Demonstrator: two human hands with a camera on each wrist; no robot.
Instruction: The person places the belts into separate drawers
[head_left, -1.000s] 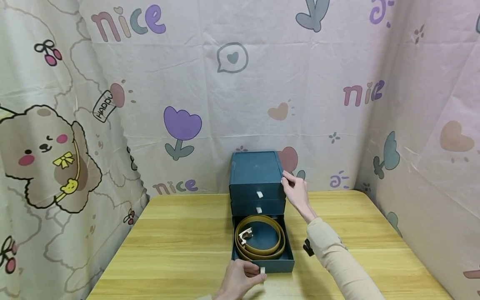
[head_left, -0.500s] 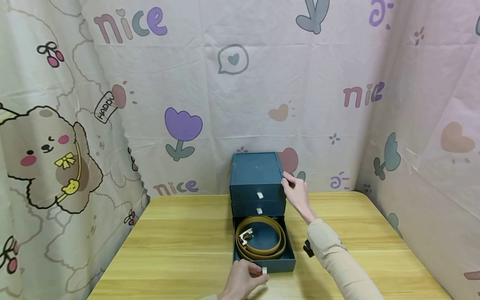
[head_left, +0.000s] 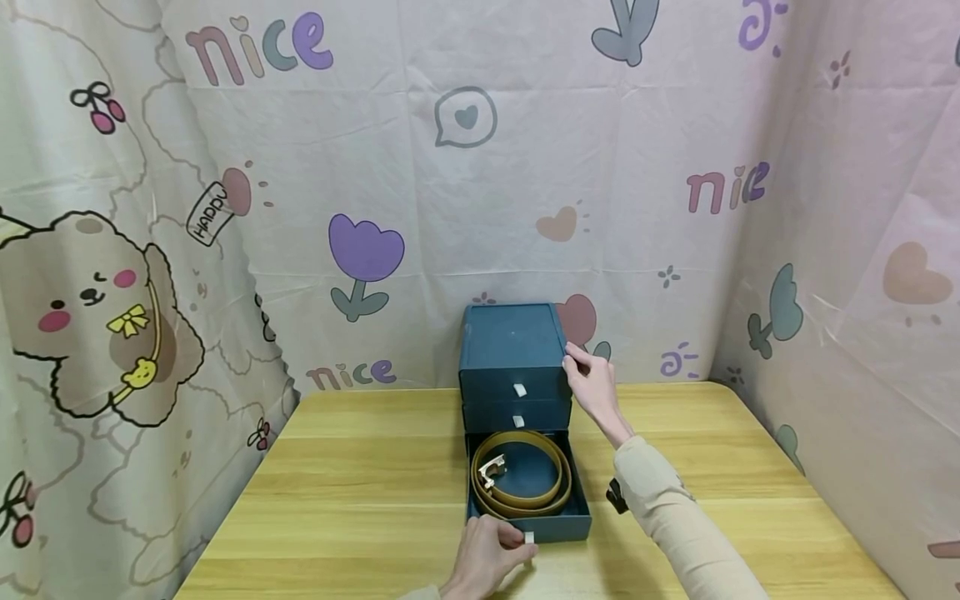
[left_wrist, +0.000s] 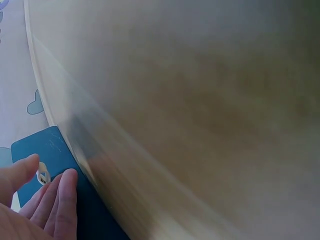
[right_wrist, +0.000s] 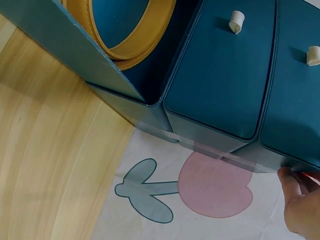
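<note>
A dark teal drawer box (head_left: 513, 335) stands on the table with its lowest drawer (head_left: 558, 528) pulled out toward me. Inside that drawer lies a coiled tan belt (head_left: 564, 479) with a silver buckle (head_left: 491, 472). My left hand (head_left: 483, 557) is at the drawer's front, its thumb and fingers around the small white pull tab (left_wrist: 43, 173); in the left wrist view the fingers lie close to the drawer front. With thumb and fingertips, my right hand (head_left: 594, 383) holds the box's upper right edge. Its fingertips are partly hidden in the right wrist view.
The two upper drawers are closed, each with a white tab (right_wrist: 236, 22). The wooden table (head_left: 360, 483) extends on both sides of the box. A printed curtain (head_left: 480, 192) hangs right behind the box and at the sides.
Almost nothing differs. The view shifts slightly; the left hand stays at the pulled-out drawer's tab and the right hand stays on the box edge.
</note>
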